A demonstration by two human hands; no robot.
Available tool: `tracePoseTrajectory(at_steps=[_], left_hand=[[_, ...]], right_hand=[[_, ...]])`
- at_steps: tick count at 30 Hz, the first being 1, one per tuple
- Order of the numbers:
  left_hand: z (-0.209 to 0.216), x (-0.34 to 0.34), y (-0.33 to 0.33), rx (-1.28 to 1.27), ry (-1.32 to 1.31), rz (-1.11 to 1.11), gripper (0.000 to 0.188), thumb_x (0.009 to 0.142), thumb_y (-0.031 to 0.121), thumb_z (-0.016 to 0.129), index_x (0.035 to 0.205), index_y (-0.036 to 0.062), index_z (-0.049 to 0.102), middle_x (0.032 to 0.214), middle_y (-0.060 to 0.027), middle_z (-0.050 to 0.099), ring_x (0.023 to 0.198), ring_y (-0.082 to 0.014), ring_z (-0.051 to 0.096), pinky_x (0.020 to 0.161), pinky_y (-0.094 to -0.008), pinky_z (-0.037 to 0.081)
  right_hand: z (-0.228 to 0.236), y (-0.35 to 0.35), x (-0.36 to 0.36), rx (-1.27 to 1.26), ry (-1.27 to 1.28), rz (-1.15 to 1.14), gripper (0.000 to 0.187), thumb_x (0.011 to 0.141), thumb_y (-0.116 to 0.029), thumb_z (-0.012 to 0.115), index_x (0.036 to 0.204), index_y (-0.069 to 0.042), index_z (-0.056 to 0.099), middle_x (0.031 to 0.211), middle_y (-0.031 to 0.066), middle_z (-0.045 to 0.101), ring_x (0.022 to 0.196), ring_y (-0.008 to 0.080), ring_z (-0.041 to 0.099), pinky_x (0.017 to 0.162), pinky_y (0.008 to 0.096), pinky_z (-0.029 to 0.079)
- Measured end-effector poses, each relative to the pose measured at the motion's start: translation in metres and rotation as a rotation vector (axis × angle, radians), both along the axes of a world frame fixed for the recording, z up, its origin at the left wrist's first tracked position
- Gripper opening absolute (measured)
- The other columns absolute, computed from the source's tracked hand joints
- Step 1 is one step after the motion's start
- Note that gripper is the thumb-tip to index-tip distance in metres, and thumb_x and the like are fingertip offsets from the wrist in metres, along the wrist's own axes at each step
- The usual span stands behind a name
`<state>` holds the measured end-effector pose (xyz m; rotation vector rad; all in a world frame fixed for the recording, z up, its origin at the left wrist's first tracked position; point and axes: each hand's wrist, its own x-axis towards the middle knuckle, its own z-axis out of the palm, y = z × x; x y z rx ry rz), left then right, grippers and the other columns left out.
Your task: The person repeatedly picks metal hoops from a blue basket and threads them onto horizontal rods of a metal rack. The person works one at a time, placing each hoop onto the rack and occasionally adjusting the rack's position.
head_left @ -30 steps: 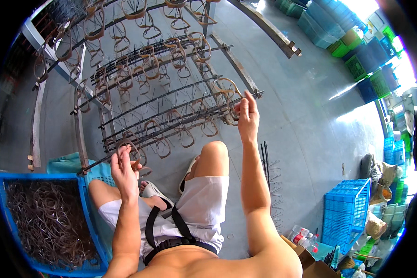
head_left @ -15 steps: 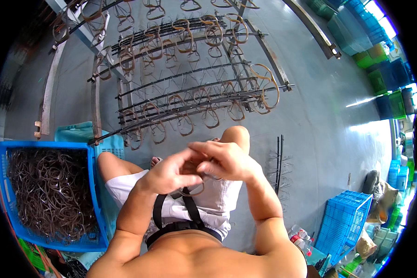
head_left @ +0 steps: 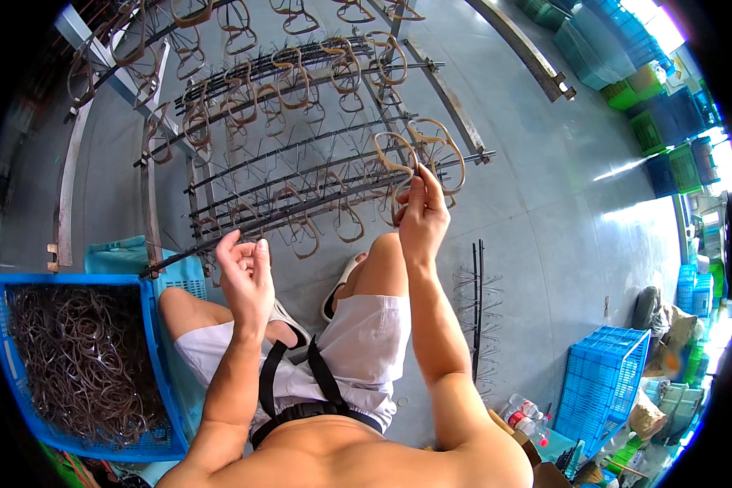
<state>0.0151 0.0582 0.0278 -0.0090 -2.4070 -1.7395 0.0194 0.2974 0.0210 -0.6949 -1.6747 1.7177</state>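
A brown eyeglass frame front (head_left: 377,150) is pinched between the thumb and fingers of my right hand (head_left: 424,218), raised at the right end of a rack. Just beyond it, another brown frame (head_left: 463,165) hangs at the rack's end, partly overlapped by the held one. My left hand (head_left: 246,281) is lifted near the front black rod (head_left: 281,213), its thumb and curled fingers apart with nothing between them. Several similar frames hang in rows from wire prongs on the black rods.
To my left, a blue crate (head_left: 148,325) holds a tangled heap of brown frames. A spare black rod with wire prongs (head_left: 477,317) lies on the floor at right. Farther right are plastic bottles (head_left: 525,415) and a blue basket (head_left: 598,390). A grey post (head_left: 130,81) rises at the rack's left.
My hands, together over my lap before, have separated. The right has reached forward to the rack's right end with a frame; the left has moved left and forward. The view has shifted slightly.
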Motion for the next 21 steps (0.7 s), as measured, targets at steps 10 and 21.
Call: tracePoseTrajectory(at_steps=[10,21], left_hand=[[0.000,-0.023,-0.001,0.115,-0.189,0.041,0.027,0.094,0.022,0.053,0.109,-0.0011,0.057,0.090,-0.0071,0.065,0.062,-0.0066,0.056,0.049,-0.0194,0.046],[-0.003,-0.024,-0.004,0.145,-0.179,0.079,0.026,0.094,0.023,0.054,0.101,-0.0011,0.061,0.084,-0.0064,0.065,0.062,-0.0066,0.056,0.052,-0.0197,0.048]], right_hand=[[-0.001,0.005,-0.026,-0.578,0.201,-0.020,0.023,0.096,-0.013,0.042,0.111,-0.002,0.055,0.059,-0.0016,0.043,0.038,0.0061,0.034,0.034,0.0217,0.028],[-0.001,0.006,-0.026,-0.603,0.202,-0.013,0.023,0.091,-0.013,0.042,0.101,0.000,0.057,0.057,0.0004,0.044,0.036,0.0081,0.034,0.033,0.0229,0.026]])
